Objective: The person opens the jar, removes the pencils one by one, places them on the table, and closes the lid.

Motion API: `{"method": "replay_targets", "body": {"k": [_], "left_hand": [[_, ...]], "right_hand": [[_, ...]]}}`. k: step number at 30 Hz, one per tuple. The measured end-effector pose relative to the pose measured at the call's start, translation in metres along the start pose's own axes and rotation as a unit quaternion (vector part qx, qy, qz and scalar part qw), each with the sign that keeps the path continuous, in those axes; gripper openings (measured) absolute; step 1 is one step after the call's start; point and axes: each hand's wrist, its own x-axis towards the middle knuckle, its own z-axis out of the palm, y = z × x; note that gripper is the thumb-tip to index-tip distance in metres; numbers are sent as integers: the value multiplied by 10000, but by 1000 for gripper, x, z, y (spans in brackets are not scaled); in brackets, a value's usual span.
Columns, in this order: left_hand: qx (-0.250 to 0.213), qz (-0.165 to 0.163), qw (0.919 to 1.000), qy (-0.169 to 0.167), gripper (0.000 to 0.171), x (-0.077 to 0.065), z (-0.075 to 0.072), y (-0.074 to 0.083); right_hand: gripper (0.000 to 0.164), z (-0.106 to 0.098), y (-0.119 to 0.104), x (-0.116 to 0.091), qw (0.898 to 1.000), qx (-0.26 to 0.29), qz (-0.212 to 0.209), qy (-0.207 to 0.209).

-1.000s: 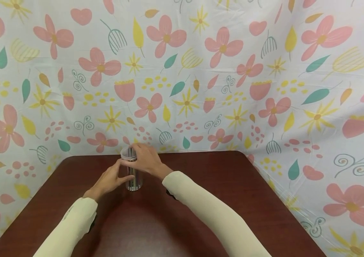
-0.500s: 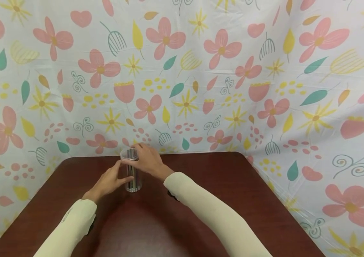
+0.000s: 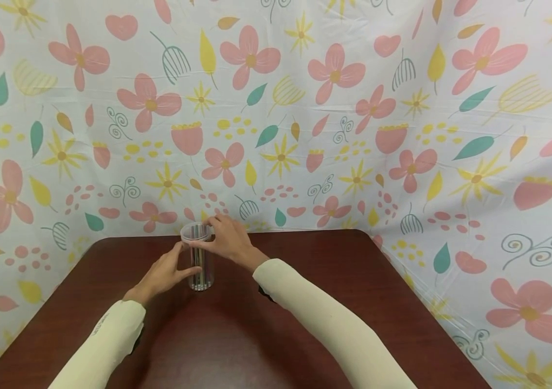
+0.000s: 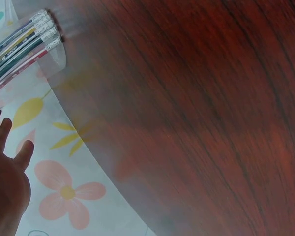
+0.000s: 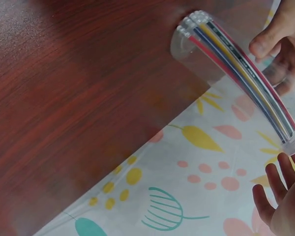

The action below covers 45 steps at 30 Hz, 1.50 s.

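A clear plastic cylindrical jar [image 3: 200,278] of pencils [image 5: 246,73] stands upright near the table's far edge. The pencils are dark, yellow and red, bunched inside it. My left hand [image 3: 161,275] grips the jar's side from the left, its thumb across the front. In the right wrist view, that hand's thumb [image 5: 265,43] presses the clear wall. My right hand [image 3: 229,240] holds the clear lid [image 3: 193,231] at the top, thumb in front and fingers over the far side. The jar's lower end with pencil tips [image 4: 46,29] shows in the left wrist view.
The dark red-brown wooden table [image 3: 198,346] has rounded far corners. A white cloth with flowers and leaves [image 3: 276,108] hangs behind it and along both sides, close to the far edge.
My right hand has turned slightly at the lid, its fingers and wrist shifting a little to the right. The left hand keeps its hold, and the jar stays standing in nearly the same place.
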Motion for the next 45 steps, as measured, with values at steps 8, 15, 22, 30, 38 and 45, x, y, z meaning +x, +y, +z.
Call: {"method": "replay_targets", "body": {"k": [8, 15, 22, 30, 38, 45], "left_hand": [[5, -53, 10000, -29, 98, -1, -1, 0], [7, 9, 10000, -15, 95, 0, 1, -3], [-26, 106, 9999, -20, 90, 0, 1, -2], [-12, 113, 9999, -23, 91, 1, 1, 0], [52, 85, 9999, -29, 95, 0, 1, 0], [38, 12, 10000, -62, 95, -3, 1, -1]], "right_hand": [[71, 4, -4, 1, 9998, -119, -154, -108], [76, 7, -13, 3, 9996, 83, 9, -286], [72, 7, -16, 4, 9990, 127, 247, -353], [66, 9, -16, 6, 9992, 132, 271, -265], [66, 9, -16, 6, 9988, 261, 183, -383], [65, 10, -16, 7, 9980, 285, 134, -555]]}}
